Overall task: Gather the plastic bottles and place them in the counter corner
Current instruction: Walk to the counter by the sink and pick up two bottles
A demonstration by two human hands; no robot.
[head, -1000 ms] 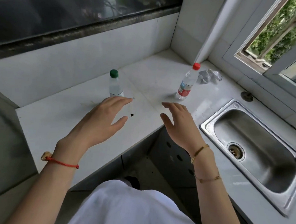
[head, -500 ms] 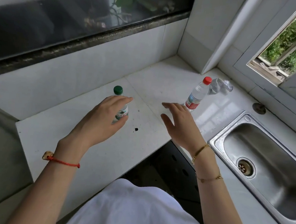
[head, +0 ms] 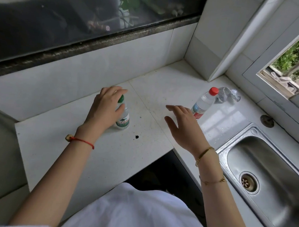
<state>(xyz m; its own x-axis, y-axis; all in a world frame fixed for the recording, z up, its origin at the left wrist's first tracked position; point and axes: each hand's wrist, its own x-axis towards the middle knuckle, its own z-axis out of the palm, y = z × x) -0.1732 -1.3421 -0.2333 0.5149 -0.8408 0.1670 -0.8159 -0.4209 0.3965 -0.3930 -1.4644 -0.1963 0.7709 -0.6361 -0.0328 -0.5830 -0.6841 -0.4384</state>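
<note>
A small clear bottle with a green cap [head: 123, 119] stands on the white counter [head: 68, 153]. My left hand [head: 104, 108] wraps its upper part, fingers over the cap and thumb against its side. A taller clear bottle with a red cap and red-blue label [head: 203, 103] stands further right. My right hand [head: 183, 128] hovers with fingers spread just left of its base, holding nothing. A crumpled clear plastic bottle [head: 227, 95] lies behind the red-capped one. The counter corner [head: 179, 74] is at the back, where the tiled walls meet.
A steel sink [head: 231, 151] is set into the counter on the right, with a drain [head: 248, 182]. A window sill [head: 277, 97] runs behind it. A dark window ledge [head: 96, 46] tops the back wall. A small black speck [head: 136, 137] lies near the counter's front edge.
My left hand has moved forward over the green-capped bottle and closed around its top. My right hand has reached closer to the red-capped bottle. The view has shifted forward.
</note>
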